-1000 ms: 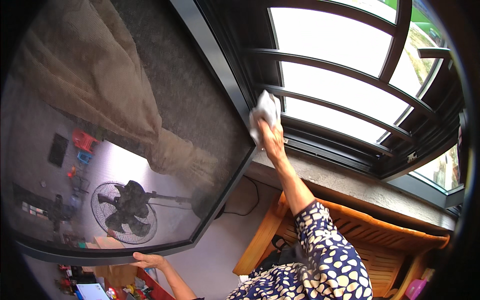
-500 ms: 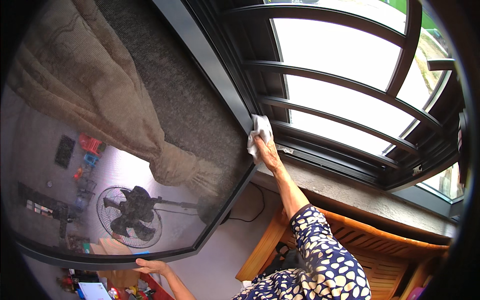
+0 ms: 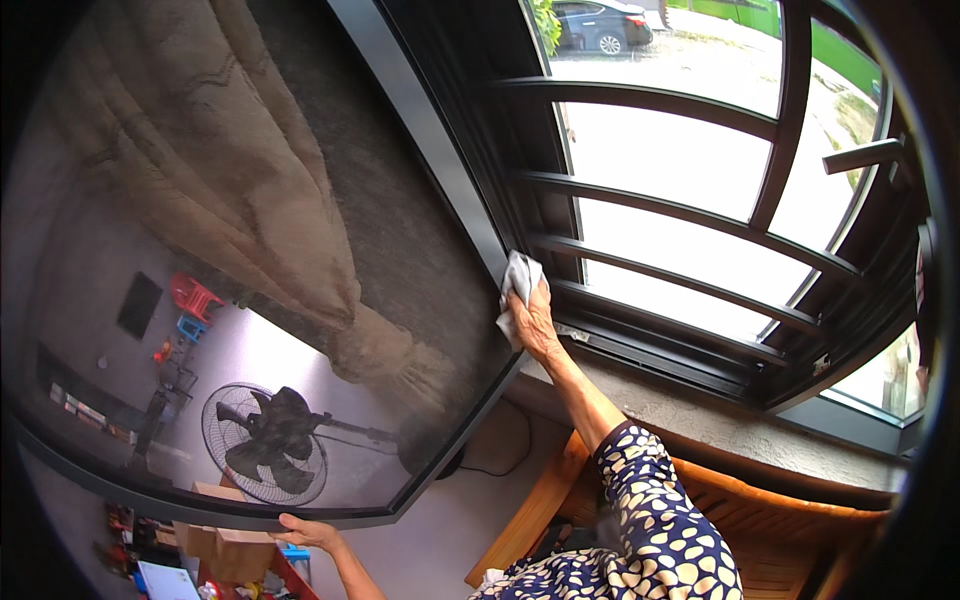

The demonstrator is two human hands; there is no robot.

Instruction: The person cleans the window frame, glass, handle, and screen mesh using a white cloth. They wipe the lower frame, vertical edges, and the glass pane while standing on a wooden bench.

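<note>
White cloth [image 3: 519, 282], bunched, is clenched under the right hand [image 3: 533, 322] and pressed against the dark frame [image 3: 440, 150] of the mesh screen panel [image 3: 330, 300], low on its window-side edge. Well down and leftward from that grip, the left hand [image 3: 305, 532] clasps the panel's bottom edge, steadying it. As a judgement, the wiping sits near the lower corner; the frame's long run above the cloth looks yet to be covered. Beyond the cloth stand the window bars [image 3: 680, 190].

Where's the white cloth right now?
In the head view, the white cloth is near centre, under the right hand, pressed against the dark frame of the screen panel, just left of the window's lower bars.
</note>
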